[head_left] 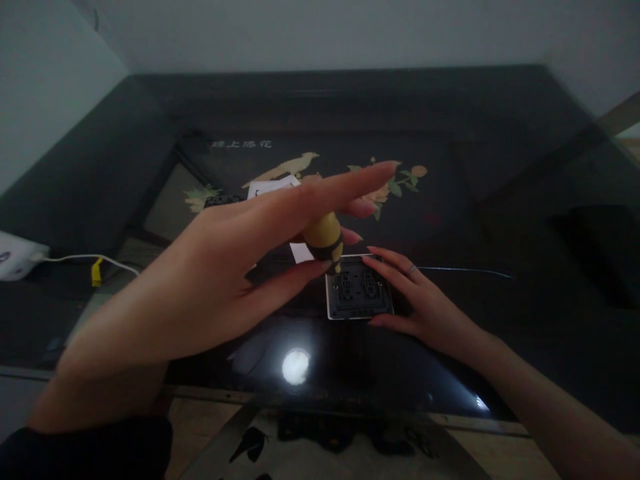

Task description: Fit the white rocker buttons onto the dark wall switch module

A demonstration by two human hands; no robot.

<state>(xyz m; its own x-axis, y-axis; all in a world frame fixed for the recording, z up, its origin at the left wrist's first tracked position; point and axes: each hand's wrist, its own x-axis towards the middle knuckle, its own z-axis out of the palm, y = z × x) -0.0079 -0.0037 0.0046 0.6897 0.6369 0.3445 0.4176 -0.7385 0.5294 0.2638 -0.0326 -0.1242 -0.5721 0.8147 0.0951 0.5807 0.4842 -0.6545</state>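
Note:
My left hand (pixel 250 260) is wrapped round the yellow and black handle of a tool (pixel 324 235), held between thumb and fingers with the index finger stretched out. The tool's lower end is over the upper left part of a square black panel (pixel 359 297) with a white edge; its tip cannot be made out. The panel lies on the dark glossy table and shows two slotted sockets. My right hand (pixel 417 293) grips the panel's right side, fingers on the far edge and thumb at the near right corner.
White paper (pixel 270 187) and a black part (pixel 224 200) lie behind my left hand. At the far left is a white adapter (pixel 20 257) with a white cable and a yellow tag (pixel 97 272). The table (pixel 310 100) bears a bird and flower picture.

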